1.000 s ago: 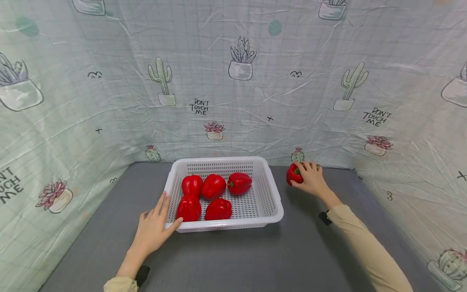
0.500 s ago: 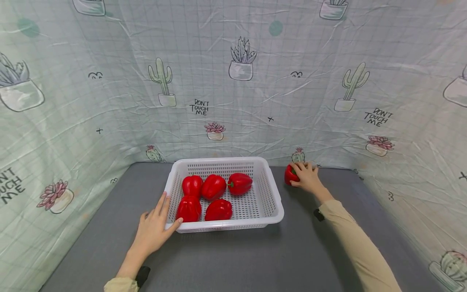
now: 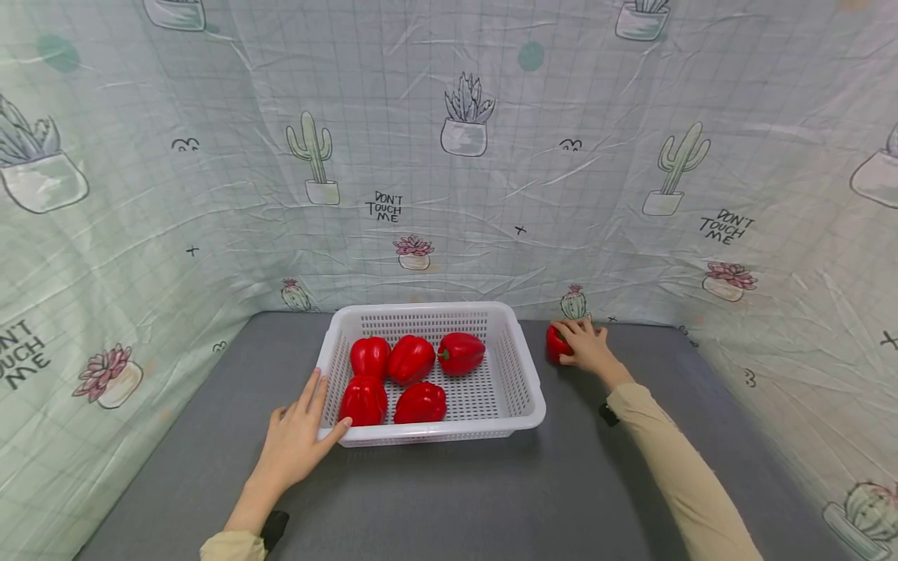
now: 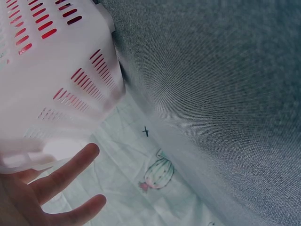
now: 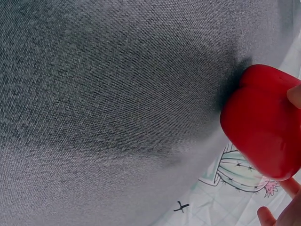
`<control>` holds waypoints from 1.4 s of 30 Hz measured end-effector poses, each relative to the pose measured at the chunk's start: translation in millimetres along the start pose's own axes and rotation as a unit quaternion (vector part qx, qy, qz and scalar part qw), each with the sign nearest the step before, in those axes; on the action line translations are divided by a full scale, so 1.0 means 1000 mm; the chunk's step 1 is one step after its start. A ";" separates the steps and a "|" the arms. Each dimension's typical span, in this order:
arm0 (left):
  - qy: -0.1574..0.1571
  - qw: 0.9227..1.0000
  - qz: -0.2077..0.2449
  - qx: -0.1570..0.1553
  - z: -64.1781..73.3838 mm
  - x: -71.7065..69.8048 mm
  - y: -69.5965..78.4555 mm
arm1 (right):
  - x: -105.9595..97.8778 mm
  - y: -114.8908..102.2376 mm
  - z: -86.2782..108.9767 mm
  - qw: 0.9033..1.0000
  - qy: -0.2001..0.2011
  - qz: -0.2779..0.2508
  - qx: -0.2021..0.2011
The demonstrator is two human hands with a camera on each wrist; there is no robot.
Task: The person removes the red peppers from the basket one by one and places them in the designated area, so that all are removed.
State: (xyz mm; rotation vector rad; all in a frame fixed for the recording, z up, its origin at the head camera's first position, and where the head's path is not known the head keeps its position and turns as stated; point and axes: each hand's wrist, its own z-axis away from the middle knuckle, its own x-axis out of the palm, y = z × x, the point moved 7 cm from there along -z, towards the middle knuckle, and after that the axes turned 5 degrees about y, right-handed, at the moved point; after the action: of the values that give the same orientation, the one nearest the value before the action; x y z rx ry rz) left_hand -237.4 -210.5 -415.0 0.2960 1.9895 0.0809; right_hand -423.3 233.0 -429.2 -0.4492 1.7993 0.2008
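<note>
A white perforated plastic basket (image 3: 449,429) stands on the grey table with several red bell peppers (image 3: 411,360) inside, mostly toward its left half. My left hand (image 3: 291,442) rests along the basket's left rim, fingers spread and fairly straight, with the thumb over the near corner. In the left wrist view, two extended fingers show beside the slotted basket wall (image 4: 70,89). To the right of the basket, my right hand (image 3: 591,351) grips one more red bell pepper (image 5: 268,117) from above. Low over the cloth, its underside sits by a dark shadow in the right wrist view.
Behind the table hangs a pale curtain (image 3: 463,195) printed with cacti, which also wraps both sides. Grey table surface (image 3: 449,499) stretches in front of the basket. The pepper in the right hand is close to the table's back edge.
My right hand has moved a little left and down with the bell pepper, closer to the table and basket. The left hand and basket have stayed in place.
</note>
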 end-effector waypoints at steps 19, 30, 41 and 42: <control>-0.005 1.000 0.000 -0.002 0.000 0.001 0.000 | -0.002 0.001 0.008 1.000 0.008 -0.016 0.008; -0.004 1.000 0.001 -0.001 0.000 0.002 -0.001 | -0.002 0.002 0.012 1.000 0.009 -0.014 -0.003; -0.004 1.000 0.002 0.002 0.000 0.002 -0.001 | -0.013 0.000 0.013 0.999 0.022 -0.022 -0.008; -0.004 1.000 0.002 0.002 0.000 0.002 -0.001 | -0.015 -0.001 0.013 1.000 0.022 -0.019 -0.009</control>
State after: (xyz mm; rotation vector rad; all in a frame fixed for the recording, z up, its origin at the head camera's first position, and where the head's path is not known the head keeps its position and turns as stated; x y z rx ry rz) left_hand -238.7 -211.1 -416.8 0.3035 1.9820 0.0784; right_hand -408.5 239.9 -418.1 -0.5032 1.8322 0.1825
